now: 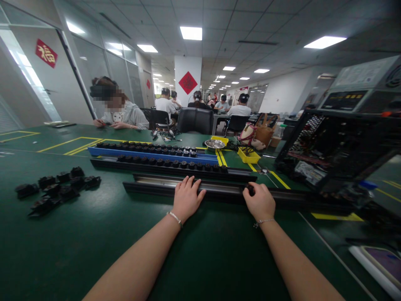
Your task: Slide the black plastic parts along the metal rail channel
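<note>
A long black channel-shaped rail (pixel 153 187) lies crosswise on the green table in front of me. My left hand (pixel 187 200) rests on it near its left part, fingers stretched out and thumb apart. Further right, my right hand (pixel 260 201) curls its fingers round a small black block-like part (pixel 249 189) at the rail; whether it sits in the channel is hidden by the fingers. Behind lie another black rail (pixel 103 163) and a blue rail (pixel 103 153), each carrying a row of similar black parts. Several loose black parts (pixel 53 190) are heaped at left.
An opened computer case (pixel 316 146) stands at right, beyond a phone (pixel 382 263). At the back are a metal bowl (pixel 215 144), a yellow tray (pixel 249 156) and cables. Yellow tape marks the table. A person (pixel 125 113) sits across at left, hands on a small object.
</note>
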`<state>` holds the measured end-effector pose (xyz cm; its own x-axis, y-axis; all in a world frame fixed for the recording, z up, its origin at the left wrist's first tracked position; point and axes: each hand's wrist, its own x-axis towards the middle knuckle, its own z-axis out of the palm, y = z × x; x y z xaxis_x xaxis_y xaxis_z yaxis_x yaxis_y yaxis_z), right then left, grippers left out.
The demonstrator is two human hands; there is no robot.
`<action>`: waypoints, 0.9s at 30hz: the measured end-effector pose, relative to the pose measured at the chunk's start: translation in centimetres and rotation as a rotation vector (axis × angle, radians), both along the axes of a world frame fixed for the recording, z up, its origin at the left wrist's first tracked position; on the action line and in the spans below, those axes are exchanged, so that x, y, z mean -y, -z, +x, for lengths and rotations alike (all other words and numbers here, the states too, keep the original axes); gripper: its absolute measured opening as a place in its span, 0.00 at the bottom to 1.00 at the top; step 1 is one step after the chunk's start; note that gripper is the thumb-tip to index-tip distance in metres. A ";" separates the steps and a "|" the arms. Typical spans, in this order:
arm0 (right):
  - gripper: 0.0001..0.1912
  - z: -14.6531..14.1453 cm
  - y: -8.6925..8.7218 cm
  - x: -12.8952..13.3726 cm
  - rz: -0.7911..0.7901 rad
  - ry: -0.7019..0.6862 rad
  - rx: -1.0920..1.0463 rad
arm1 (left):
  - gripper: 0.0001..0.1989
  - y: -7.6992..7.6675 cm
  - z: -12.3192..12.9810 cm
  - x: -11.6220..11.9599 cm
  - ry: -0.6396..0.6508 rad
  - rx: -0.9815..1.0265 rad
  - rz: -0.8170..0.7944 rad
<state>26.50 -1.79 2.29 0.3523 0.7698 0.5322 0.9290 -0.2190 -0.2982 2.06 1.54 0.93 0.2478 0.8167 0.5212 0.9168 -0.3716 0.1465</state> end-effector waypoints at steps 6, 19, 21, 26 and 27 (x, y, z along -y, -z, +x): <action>0.19 0.0 0.1 0.0 -0.008 -0.006 -0.002 | 0.24 0.1 -0.1 -0.1 0.011 -0.003 0.004; 0.18 -0.5 0.4 -0.3 0.026 -0.052 0.013 | 0.23 0.1 0.0 0.0 0.001 0.002 0.008; 0.19 -0.6 0.2 -0.2 0.011 -0.055 0.010 | 0.23 0.1 0.0 0.0 0.005 0.000 0.009; 0.19 -0.7 0.0 -0.1 -0.002 -0.048 0.016 | 0.24 0.1 0.0 0.0 0.003 0.000 0.009; 0.19 -0.7 0.0 -0.1 -0.001 -0.045 0.017 | 0.24 0.1 0.0 0.0 0.003 0.000 0.008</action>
